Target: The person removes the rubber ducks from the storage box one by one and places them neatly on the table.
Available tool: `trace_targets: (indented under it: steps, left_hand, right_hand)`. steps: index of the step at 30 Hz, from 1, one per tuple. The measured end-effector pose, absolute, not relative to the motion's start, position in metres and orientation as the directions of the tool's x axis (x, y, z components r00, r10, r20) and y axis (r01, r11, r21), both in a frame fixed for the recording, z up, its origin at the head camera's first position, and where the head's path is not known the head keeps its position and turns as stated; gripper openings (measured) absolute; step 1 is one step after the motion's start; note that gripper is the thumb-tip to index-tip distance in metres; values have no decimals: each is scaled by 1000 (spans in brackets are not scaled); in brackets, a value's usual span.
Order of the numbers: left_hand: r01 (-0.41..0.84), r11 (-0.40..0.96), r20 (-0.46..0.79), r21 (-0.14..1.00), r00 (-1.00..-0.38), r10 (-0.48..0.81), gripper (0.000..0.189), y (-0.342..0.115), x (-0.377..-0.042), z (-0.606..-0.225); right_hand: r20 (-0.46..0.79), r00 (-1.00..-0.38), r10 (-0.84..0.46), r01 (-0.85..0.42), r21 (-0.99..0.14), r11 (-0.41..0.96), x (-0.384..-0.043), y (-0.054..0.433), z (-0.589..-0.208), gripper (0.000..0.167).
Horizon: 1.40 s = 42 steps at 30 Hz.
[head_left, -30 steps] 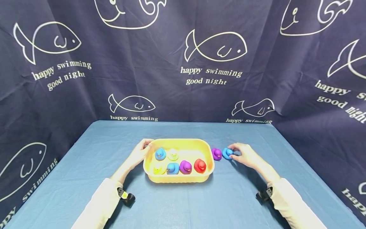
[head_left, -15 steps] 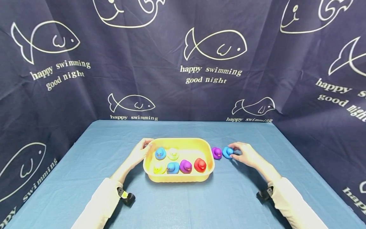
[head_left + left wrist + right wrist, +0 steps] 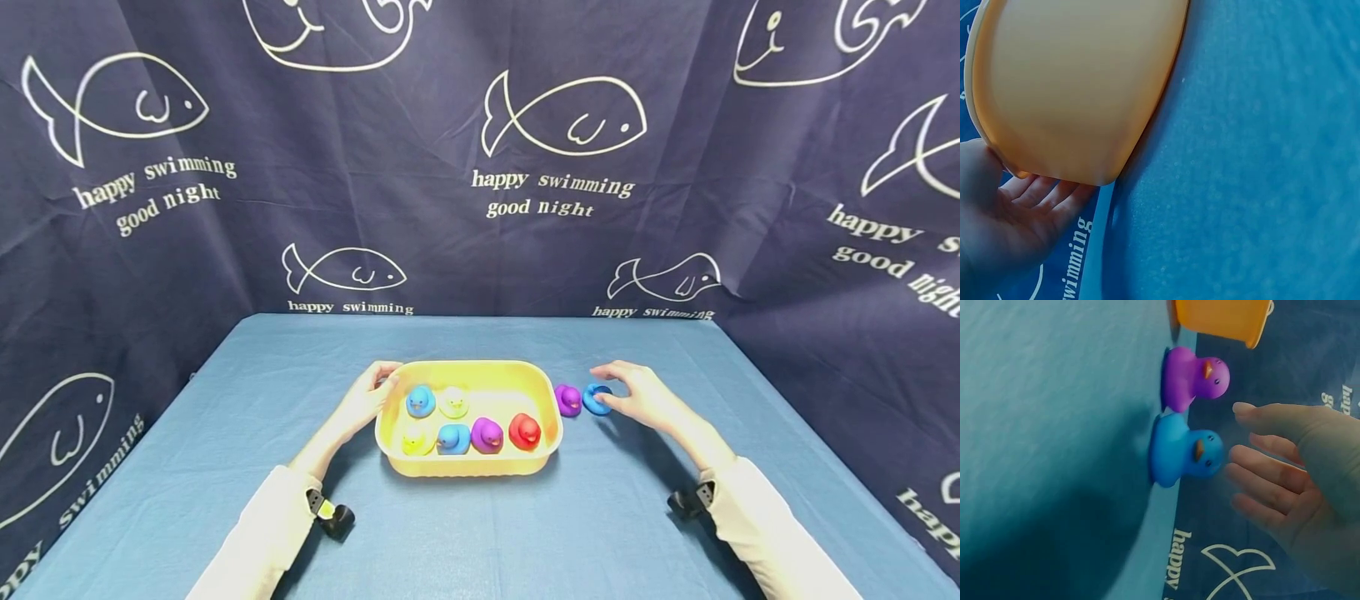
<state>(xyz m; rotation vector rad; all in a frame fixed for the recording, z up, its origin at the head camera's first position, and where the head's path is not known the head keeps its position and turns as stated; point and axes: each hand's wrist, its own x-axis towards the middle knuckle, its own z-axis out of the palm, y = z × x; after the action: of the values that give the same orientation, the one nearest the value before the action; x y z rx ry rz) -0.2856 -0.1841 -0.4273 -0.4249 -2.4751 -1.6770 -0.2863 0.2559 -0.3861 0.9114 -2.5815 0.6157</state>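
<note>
My left hand [image 3: 367, 394] grips the left end of a yellow plastic tub [image 3: 468, 468]; in the left wrist view its thumb lies at the rim, fingers against the end wall. Inside sit several rubber ducks: two blue, two yellow, one purple [image 3: 487, 437] and one red [image 3: 525, 432]. My right hand [image 3: 642, 397] hovers with fingers spread over a blue rubber duck [image 3: 1175, 450] outside the tub. The right wrist view shows a gap between fingers and duck. A purple rubber duck [image 3: 1185, 380] stands between that blue one and the tub.
The table wears a blue cloth [image 3: 480, 542]. A dark curtain [image 3: 450, 217] with white fish drawings and lettering hangs behind it and at both sides. A small black camera [image 3: 337, 522] is strapped at the left wrist, another [image 3: 684, 503] at the right.
The right hand has let go of the blue rubber duck; its fingers have spread and lifted a little. The duck stays beside the purple one. The left hand and tub have not moved.
</note>
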Motion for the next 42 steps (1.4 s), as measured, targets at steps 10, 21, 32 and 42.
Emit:
trace_targets:
  steps: [10, 21, 32, 42]
  left_hand:
    - [304, 352, 261, 885, -951, 166, 31, -185, -287, -428]
    - [295, 360, 248, 885, -954, 170, 30, -177, -267, -403]
    - [294, 358, 250, 886, -954, 166, 33, -183, -284, -425]
    - [288, 366, 244, 885, -956, 162, 30, -177, -273, -410]
  right_hand:
    - [457, -724, -517, -671, -293, 681, -288, 234, -373, 35]
    - [427, -714, -554, -694, -331, 639, -287, 207, -363, 40]
    - [448, -645, -618, -762, -320, 563, -281, 179, -357, 41]
    - [429, -615, -662, -788, -304, 536, -282, 152, -356, 37]
